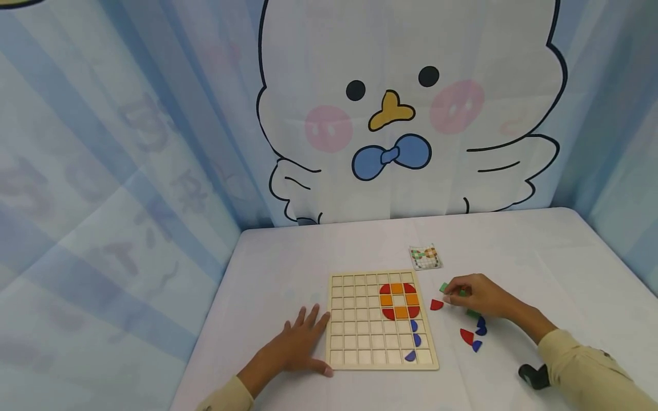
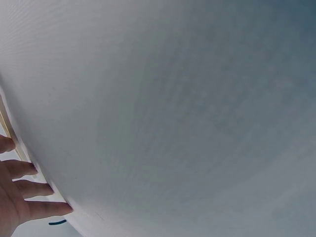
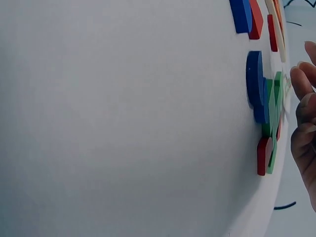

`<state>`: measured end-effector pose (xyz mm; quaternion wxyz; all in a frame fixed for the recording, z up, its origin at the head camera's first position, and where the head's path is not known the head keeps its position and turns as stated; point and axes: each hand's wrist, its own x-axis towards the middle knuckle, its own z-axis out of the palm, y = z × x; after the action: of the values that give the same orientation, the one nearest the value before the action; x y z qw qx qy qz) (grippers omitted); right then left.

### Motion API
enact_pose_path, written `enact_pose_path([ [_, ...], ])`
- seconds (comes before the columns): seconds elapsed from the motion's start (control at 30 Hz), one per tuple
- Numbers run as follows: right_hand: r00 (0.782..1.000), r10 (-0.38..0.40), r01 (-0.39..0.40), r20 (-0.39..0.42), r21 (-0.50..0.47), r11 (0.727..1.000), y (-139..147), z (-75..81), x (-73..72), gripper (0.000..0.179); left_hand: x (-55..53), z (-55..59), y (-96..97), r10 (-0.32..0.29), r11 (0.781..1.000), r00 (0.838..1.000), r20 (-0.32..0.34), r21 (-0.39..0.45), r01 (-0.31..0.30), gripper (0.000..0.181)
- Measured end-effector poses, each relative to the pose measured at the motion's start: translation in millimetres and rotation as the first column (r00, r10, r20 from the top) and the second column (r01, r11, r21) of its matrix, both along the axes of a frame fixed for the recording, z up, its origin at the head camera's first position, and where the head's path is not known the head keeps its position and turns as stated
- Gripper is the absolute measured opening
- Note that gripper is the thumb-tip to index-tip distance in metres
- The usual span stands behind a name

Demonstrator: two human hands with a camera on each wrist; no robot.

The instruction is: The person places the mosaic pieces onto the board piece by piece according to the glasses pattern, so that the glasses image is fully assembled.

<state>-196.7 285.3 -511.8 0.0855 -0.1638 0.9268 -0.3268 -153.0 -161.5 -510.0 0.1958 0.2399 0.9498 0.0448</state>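
A wooden grid board (image 1: 380, 367) lies on the table, holding a ring of red rounded pieces (image 1: 388, 314) and orange squares (image 1: 401, 312). Below the ring, several blue rounded pieces (image 1: 417, 340) sit in its cells. My left hand (image 1: 303, 345) rests flat with spread fingers at the board's left edge, thumb by the near corner. To the right of the board, my right hand (image 1: 478, 294) hovers with bent fingers over loose green pieces (image 1: 444, 287). In the right wrist view, no piece shows between the fingers of that hand (image 3: 307, 118).
A small pattern card (image 1: 425, 257) lies behind the board. Loose red pieces (image 1: 466, 336) and blue pieces (image 1: 481, 330) are scattered near my right forearm. A dark object (image 1: 534, 377) lies beside the right sleeve. A printed curtain (image 1: 390, 200) hangs behind the table.
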Motion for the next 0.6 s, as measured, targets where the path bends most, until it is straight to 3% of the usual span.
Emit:
enact_pose_path([
  [0.23, 0.998, -0.053, 0.053, 0.022, -0.008, 0.999, 9.0, -2.7, -7.3, 0.020, 0.7, 2.1, 0.2, -0.004, 1.000, 1.000, -0.006, -0.002, 0.004, 0.121],
  [0.6, 0.993, -0.040, 0.049, -0.109, 0.075, 0.996, 6.0, -7.7, -18.2, 0.031, 1.1, 5.5, 2.6, 0.009, 1.000, 1.000, 0.003, -0.009, -0.009, 0.122],
])
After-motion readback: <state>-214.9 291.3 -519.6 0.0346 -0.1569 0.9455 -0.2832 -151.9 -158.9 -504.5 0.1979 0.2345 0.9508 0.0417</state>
